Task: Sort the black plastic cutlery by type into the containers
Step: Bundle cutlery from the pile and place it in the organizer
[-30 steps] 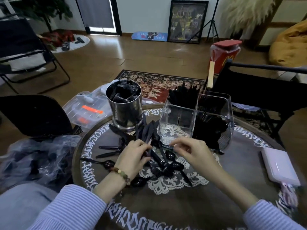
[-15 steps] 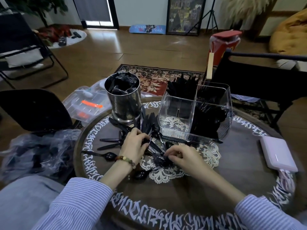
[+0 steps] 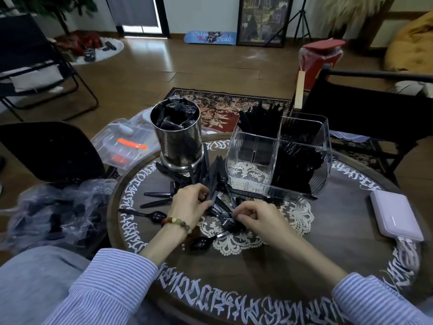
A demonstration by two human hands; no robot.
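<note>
A loose pile of black plastic cutlery [image 3: 212, 181] lies on the round table [image 3: 257, 273], between a steel canister [image 3: 179, 139] holding black pieces and a clear divided container [image 3: 278, 160]. The container's right and back compartments hold black cutlery; its front left one shows only the lace below. My left hand [image 3: 191, 205] rests in the pile with fingers curled round black handles. My right hand [image 3: 254, 218] pinches a black piece at the pile's near edge. Single spoons [image 3: 203, 242] lie near my left wrist.
A pink power bank [image 3: 396, 215] with a cable lies at the table's right edge. A crumpled plastic bag [image 3: 54, 214] and a black chair [image 3: 46, 151] sit left. A clear box [image 3: 124, 146] stands behind the canister; another black chair [image 3: 365, 113] is beyond the container.
My right hand has drawn back from the clear container's front down into the pile. My left hand has pushed slightly deeper among the handles.
</note>
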